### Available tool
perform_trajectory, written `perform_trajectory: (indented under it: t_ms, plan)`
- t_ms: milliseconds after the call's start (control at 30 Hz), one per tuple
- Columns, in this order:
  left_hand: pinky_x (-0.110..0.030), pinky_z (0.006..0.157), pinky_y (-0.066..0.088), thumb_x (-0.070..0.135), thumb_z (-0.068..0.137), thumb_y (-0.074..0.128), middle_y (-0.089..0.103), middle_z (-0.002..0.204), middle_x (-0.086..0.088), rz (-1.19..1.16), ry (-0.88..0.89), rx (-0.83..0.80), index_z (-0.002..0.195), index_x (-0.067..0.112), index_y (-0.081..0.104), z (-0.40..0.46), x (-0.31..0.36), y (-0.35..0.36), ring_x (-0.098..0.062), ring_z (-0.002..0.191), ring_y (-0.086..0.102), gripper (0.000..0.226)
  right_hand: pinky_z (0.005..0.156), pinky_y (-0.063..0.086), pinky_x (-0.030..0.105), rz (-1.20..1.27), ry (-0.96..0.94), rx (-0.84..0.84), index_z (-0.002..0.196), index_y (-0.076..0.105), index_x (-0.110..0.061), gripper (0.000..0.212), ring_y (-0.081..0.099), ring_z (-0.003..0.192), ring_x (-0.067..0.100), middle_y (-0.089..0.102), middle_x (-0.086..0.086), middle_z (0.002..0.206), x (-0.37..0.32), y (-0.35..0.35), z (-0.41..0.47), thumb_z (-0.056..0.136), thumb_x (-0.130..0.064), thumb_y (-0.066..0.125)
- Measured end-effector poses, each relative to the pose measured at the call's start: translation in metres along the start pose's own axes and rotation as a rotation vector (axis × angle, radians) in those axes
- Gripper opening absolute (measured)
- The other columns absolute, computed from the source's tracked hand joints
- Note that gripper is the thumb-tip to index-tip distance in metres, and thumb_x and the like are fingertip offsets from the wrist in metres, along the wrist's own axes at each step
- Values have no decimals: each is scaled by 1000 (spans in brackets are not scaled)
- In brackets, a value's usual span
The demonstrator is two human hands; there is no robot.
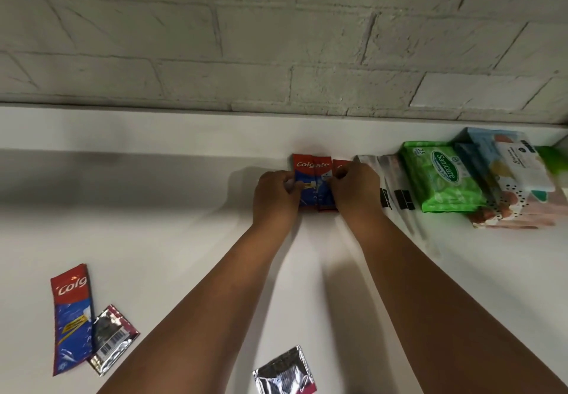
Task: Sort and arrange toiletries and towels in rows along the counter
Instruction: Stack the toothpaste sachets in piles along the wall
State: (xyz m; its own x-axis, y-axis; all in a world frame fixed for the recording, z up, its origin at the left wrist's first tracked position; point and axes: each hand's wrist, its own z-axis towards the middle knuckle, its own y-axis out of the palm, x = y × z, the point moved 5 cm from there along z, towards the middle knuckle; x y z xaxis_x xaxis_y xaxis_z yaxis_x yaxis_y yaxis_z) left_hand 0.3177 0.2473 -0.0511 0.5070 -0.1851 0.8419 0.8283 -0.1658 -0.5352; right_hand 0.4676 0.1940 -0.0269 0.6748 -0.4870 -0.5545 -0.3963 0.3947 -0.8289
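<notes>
Red and blue Colgate toothpaste sachets point(311, 168) lie side by side near the back of the white counter point(153, 209). My left hand point(274, 197) pinches the left sachet at its edge. My right hand point(356, 190) pinches the rightmost sachet point(339, 166), which it mostly hides. Right of them lie white sachets point(390, 175), then a green Sanicare wipes pack point(442, 178) and a stack of blue and patterned packs point(507, 184). Another Colgate sachet point(72, 316) lies loose at the front left.
Two silver sachets lie face down: one point(112, 338) beside the loose Colgate sachet, one point(284, 373) at the front edge between my forearms. A grey painted brick wall point(276, 40) rises behind the counter.
</notes>
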Motion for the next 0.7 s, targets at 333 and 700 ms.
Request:
perform_trajectory:
  t_ms: [333, 700]
  plan:
    - [-18, 79, 40, 25, 89, 62, 61, 112, -6, 12, -24, 163, 103, 12, 69, -24, -10, -65, -20, 90, 64, 20, 47, 31, 22, 142, -104, -89, 72, 64, -11, 20, 58, 65, 21, 60, 2, 65, -65, -4, -50, 88, -24, 63]
    - [-21, 79, 44, 22, 86, 61, 67, 106, -7, 37, -79, 311, 98, 15, 71, -77, -66, -206, -17, 86, 63, 16, 68, 52, 28, 191, -215, -324, 76, 67, -19, 15, 66, 75, 19, 69, -3, 75, -157, 57, -150, 82, -33, 70]
